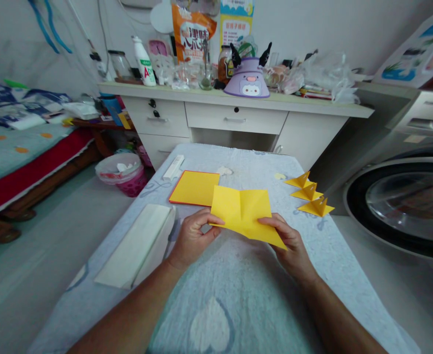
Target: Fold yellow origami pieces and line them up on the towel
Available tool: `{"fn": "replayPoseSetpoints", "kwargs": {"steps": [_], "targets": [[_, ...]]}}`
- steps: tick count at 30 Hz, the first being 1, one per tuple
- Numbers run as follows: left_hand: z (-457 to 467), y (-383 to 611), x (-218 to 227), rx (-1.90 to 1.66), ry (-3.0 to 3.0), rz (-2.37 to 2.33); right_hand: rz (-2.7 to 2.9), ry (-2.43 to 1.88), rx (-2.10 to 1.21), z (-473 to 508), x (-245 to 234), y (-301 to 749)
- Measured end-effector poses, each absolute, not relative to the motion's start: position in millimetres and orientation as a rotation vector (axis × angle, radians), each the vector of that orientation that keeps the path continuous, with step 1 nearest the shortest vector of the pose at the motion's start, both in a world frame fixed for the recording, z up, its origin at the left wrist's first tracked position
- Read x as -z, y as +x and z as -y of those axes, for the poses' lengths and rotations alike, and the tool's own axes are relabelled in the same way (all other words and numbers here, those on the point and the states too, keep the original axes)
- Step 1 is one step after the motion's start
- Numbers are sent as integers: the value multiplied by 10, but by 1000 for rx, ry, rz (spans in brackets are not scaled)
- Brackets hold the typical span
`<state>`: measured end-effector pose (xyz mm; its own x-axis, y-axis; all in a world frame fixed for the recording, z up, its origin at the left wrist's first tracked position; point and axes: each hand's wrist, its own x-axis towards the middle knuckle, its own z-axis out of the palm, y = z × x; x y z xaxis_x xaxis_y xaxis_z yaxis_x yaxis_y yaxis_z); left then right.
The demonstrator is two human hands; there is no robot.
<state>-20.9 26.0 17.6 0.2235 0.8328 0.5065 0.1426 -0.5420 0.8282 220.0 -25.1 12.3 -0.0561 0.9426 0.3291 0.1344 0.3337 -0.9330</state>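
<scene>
Between my two hands a sheet of yellow paper (243, 209) is held up over the cloth-covered table, with a crease running down its middle. My left hand (194, 233) pinches its left edge between thumb and fingers. At the right side, my right hand (286, 241) grips the paper with the fingers on top; its thumb is hidden beneath. Just behind the sheet lies a stack of yellow paper (196, 187) with red showing along its edges. Several folded yellow paper pieces (315, 207) with upright points stand in a row at the table's right edge.
A white folded packet (138, 246) lies left of my left forearm, and a small white box (173, 167) sits at the far left. Beyond the table (238, 305) is a white desk (234, 118) crowded with items. A washing machine (404, 162) stands right; a pink bin (128, 179) is left.
</scene>
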Motion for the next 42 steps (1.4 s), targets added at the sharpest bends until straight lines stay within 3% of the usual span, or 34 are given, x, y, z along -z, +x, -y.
{"fn": "replayPoseSetpoints", "kwargs": {"steps": [21, 34, 42], "targets": [[-176, -69, -96, -1229, 1319, -887, 1148, -1139, -1054, 181, 128, 2129], [-112, 44, -128, -1348, 1097, -851, 1006, -1059, -1115, 200, 11, 1973], [-147, 0, -60, -1232, 1163, -798, 1018, -1005, -1265, 199, 24, 2014]]}}
